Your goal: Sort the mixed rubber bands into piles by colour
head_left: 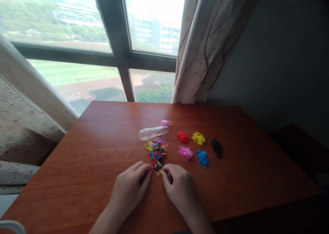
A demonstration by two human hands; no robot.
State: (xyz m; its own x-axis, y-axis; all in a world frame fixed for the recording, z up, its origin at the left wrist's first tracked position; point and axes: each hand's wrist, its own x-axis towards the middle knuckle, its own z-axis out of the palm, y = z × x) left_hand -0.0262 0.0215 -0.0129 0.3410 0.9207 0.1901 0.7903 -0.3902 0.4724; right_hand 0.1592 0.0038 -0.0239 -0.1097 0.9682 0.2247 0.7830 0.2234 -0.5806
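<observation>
A mixed heap of coloured rubber bands (157, 150) lies mid-table, with a few looser bands trailing from its near side. My left hand (132, 181) is closed in a pinch at the left of these, its fingertips on a reddish band. Opposite it, my right hand (180, 182) pinches thumb and forefinger at the edge of a yellow rubber band (159, 173). To the right lie single-colour piles: red bands (182, 137), yellow bands (198, 138), pink bands (185, 153), blue bands (203, 158) and black bands (217, 148).
Behind the heap a clear plastic bottle-like container (153, 133) lies on its side, near a pink round object with a loop (165, 123). The brown wooden table (89, 165) meets a window at the back, with curtains (203, 49) on both sides.
</observation>
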